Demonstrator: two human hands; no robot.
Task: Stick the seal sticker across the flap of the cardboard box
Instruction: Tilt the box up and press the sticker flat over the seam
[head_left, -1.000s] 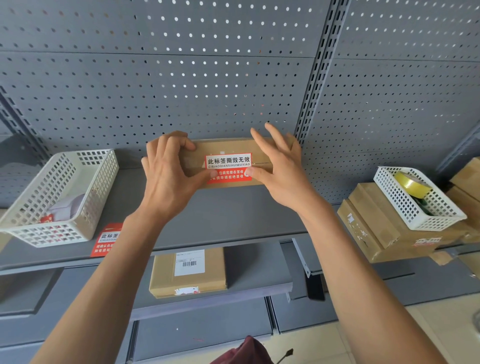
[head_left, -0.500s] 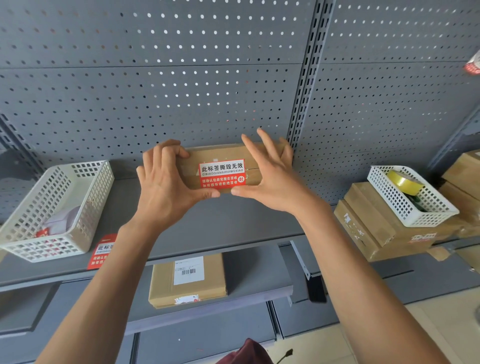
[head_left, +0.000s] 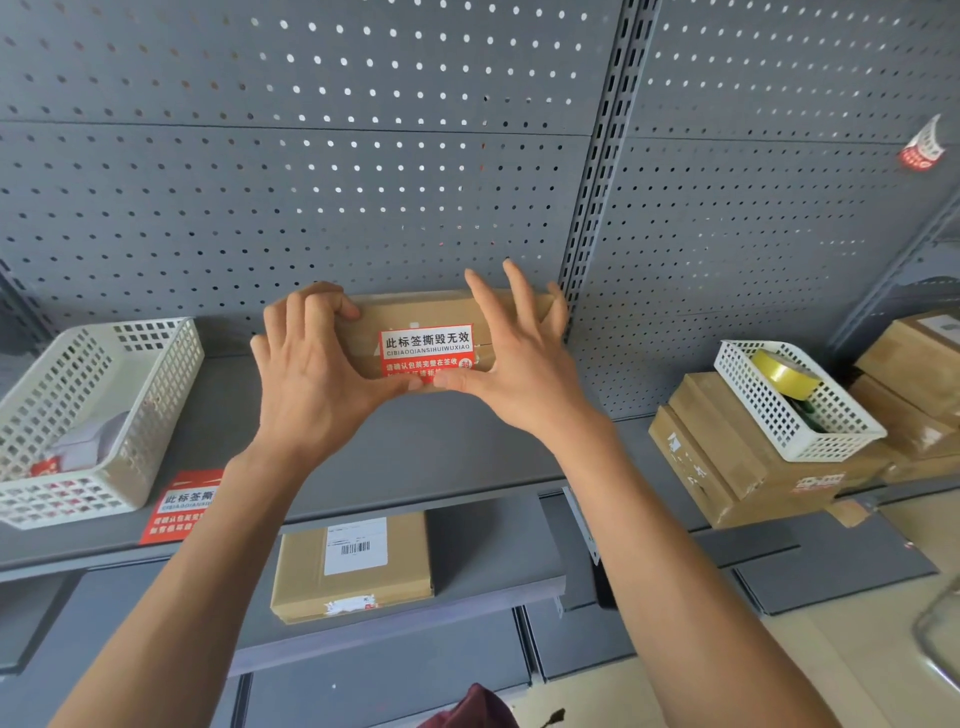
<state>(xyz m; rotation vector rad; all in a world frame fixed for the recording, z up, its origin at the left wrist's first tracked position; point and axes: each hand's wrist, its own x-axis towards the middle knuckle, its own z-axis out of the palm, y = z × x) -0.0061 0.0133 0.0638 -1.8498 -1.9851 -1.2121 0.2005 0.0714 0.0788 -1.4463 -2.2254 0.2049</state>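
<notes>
A brown cardboard box (head_left: 415, 314) stands on the grey shelf (head_left: 467, 452) against the pegboard. A red and white seal sticker (head_left: 426, 348) lies across its flap seam on the front face. My left hand (head_left: 311, 374) grips the box's left end, fingers curled over the top, thumb pressing the sticker's lower edge. My right hand (head_left: 519, 358) holds the right end with fingers spread upward, its thumb meeting the left thumb under the sticker.
A white basket (head_left: 104, 405) sits at the left, with a sheet of seal stickers (head_left: 182, 506) beside it. Another white basket with yellow tape (head_left: 784, 374) rests on stacked boxes (head_left: 727, 457) at right. A labelled box (head_left: 353, 566) lies on the lower shelf.
Both thumbs have slid inward along the sticker's lower edge until they touch. The view has tilted upward slightly; the box stays in place.
</notes>
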